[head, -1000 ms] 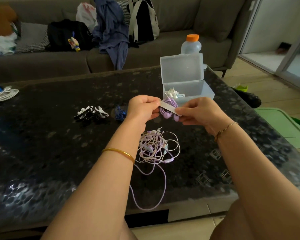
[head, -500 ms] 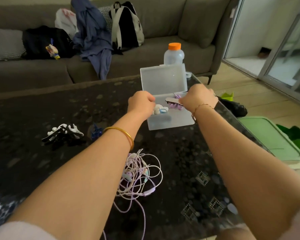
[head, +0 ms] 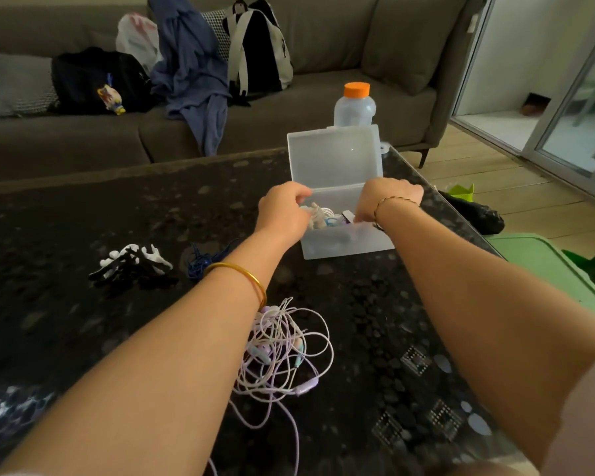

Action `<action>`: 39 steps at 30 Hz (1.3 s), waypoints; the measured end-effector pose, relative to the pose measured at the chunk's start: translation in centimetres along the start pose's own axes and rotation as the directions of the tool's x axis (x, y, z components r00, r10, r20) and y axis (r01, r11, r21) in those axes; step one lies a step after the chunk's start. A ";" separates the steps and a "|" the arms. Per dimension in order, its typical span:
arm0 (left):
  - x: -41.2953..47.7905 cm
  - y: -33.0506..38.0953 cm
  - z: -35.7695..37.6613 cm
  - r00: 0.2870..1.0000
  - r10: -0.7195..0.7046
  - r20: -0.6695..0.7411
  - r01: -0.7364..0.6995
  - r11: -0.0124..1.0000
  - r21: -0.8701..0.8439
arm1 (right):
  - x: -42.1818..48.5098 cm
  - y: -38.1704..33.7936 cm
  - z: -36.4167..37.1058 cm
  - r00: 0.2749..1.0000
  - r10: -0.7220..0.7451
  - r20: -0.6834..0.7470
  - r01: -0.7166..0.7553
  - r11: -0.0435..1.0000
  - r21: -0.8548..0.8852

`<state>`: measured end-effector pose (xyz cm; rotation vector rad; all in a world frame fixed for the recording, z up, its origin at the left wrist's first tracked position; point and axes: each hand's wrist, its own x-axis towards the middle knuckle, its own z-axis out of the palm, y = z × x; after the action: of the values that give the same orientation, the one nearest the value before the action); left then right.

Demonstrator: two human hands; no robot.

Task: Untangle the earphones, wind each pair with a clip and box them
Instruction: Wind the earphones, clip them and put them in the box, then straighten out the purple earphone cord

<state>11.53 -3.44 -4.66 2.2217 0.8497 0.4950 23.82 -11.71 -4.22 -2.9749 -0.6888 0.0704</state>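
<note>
A clear plastic box (head: 344, 243) stands open on the dark table, lid (head: 334, 156) upright. My right hand (head: 389, 197) reaches into it, pinching a clip (head: 347, 216) wound with purple earphones; the earphones themselves are hidden behind my hand. My left hand (head: 282, 211) is curled over the box's left wall. A wound white pair (head: 320, 213) lies inside the box. A tangle of white and lilac earphones (head: 282, 352) lies on the table between my forearms. Black and white clips (head: 131, 262) sit in a pile to the left.
A small blue item (head: 200, 261) lies beside the clips. An orange-capped bottle (head: 354, 104) stands behind the box. A sofa with bags and clothes (head: 193, 70) runs along the far side. A green bin lid (head: 547, 269) sits right of the table edge.
Both hands moved forward from above the tangle to the box. The clipped purple earphones went from in front of me down into the box, still in my right hand.
</note>
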 end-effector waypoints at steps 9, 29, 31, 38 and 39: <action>-9.3 -2.1 -6.2 0.989 -0.117 0.089 0.126 0.987 -0.104 | -11.1 -2.0 -1.7 0.959 -0.130 -0.250 0.226 0.885 0.406; -14.9 -6.0 -6.4 0.889 -0.039 0.455 -0.131 0.933 0.335 | -21.7 -2.6 1.7 0.749 -0.400 0.528 0.415 0.905 0.096; -14.0 -6.2 -6.8 0.936 -0.074 0.344 -0.052 0.938 0.344 | -20.3 -2.1 1.2 0.820 -0.417 0.393 0.306 0.898 0.315; -12.1 -8.9 -7.3 0.940 -0.341 0.008 0.336 0.930 0.150 | -18.1 -0.9 -0.7 0.961 -0.131 0.242 -0.203 0.257 0.945; -12.0 -8.9 -7.3 0.921 -0.388 -0.020 0.389 0.918 0.079 | -17.5 -0.6 -0.5 0.988 -0.039 0.147 -0.111 0.473 0.874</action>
<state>-4.92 -3.54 -7.23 2.0476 1.2975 0.2756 7.90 -18.91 -3.24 -1.9490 -0.3917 0.4973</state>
